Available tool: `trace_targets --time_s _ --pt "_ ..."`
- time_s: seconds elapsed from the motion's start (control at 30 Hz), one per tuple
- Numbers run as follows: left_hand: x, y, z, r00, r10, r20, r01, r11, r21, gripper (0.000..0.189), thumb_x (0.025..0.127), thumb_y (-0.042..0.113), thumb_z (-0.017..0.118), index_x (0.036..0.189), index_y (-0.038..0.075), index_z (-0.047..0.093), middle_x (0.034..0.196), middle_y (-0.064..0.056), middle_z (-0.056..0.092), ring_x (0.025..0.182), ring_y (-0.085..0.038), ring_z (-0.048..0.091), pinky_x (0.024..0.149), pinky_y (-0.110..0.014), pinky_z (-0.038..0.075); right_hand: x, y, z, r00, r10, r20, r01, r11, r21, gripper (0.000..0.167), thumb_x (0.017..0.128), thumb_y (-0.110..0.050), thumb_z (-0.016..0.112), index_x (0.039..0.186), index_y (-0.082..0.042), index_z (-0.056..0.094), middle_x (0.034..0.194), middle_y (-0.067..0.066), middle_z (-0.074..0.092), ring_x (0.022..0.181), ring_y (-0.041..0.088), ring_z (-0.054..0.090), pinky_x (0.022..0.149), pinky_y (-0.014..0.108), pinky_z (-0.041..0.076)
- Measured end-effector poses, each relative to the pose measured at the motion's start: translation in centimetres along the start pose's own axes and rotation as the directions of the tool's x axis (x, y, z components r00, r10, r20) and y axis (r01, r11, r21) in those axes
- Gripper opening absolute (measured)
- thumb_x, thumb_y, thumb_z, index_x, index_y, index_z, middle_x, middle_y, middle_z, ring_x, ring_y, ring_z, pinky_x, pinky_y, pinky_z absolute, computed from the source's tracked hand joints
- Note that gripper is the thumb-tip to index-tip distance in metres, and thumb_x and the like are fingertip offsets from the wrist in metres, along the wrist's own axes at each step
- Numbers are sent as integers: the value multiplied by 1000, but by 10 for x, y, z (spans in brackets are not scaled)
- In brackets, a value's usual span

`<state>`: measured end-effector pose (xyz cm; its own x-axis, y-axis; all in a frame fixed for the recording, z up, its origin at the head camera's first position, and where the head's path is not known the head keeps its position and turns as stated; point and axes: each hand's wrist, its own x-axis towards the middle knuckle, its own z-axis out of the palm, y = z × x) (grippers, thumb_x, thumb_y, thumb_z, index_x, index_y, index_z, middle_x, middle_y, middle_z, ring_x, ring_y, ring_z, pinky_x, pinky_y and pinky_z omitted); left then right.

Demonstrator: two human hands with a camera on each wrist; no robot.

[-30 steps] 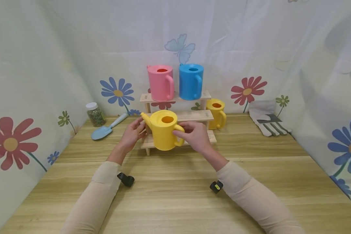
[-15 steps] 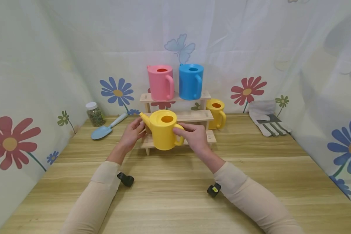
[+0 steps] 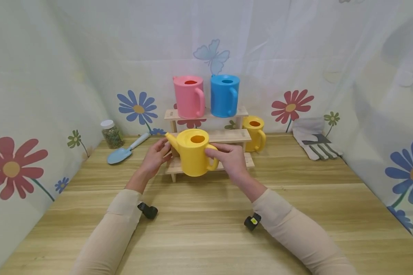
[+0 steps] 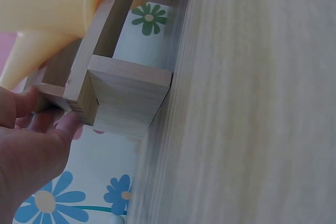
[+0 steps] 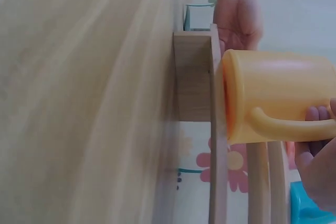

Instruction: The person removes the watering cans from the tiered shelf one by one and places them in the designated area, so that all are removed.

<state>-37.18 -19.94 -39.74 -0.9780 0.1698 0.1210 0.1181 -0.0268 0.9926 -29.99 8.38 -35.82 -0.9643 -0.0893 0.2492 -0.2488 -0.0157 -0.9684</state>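
In the head view, my right hand [image 3: 232,158] grips the handle of a yellow watering can [image 3: 194,158]. The can is upright at the lowest step of a wooden tiered shelf [image 3: 230,135], spout toward the left. Its base meets or nearly meets that step in the right wrist view, where the fingers curl round the handle. My left hand [image 3: 154,156] is at the shelf's left side; the left wrist view has its thumb and fingers pinching the wooden end [image 4: 81,100]. A pink watering can [image 3: 186,100] and a blue watering can [image 3: 221,100] stand on the top step.
Behind the shelf's right end stands a second yellow watering can [image 3: 253,135]. A light-blue trowel [image 3: 119,155] and a white-lidded jar [image 3: 112,135] lie at the back left. Work gloves [image 3: 314,140] rest at the back right against the flowered curtain [image 3: 261,49].
The yellow watering can has shifted only slightly, a little left and then back right, with my right hand on its handle. My left hand stays in place at the shelf.
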Motion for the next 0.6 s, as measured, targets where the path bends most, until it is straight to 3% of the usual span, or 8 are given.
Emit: trace_targets --time_s 0.17,0.3,0.6 --pt "-1 0 1 1000 10 -9 -9 1000 13 48 110 13 39 157 6 32 154 -22 35 141 -37 35 112 -48 37 3 -14 -11 1000 21 -8 -21 1000 13 36 84 -32 84 113 -11 78 101 5 76 100 22 68 94 35 54" --pt "-1 1 1 1000 15 -5 -15 1000 25 46 110 13 38 156 10 36 156 -19 32 143 -37 32 113 -49 35 6 -25 -21 1000 -6 -15 6 1000 16 37 85 -30 82 115 -9 76 100 7 75 96 26 69 91 36 56" --pt "-2 1 2 1000 17 11 -17 1000 -3 47 110 11 38 156 7 34 162 -14 24 144 -39 27 115 -50 31 5 -43 -41 999 -26 -21 26 1000 -2 40 84 -30 83 117 -8 76 102 8 75 97 30 69 85 35 59"
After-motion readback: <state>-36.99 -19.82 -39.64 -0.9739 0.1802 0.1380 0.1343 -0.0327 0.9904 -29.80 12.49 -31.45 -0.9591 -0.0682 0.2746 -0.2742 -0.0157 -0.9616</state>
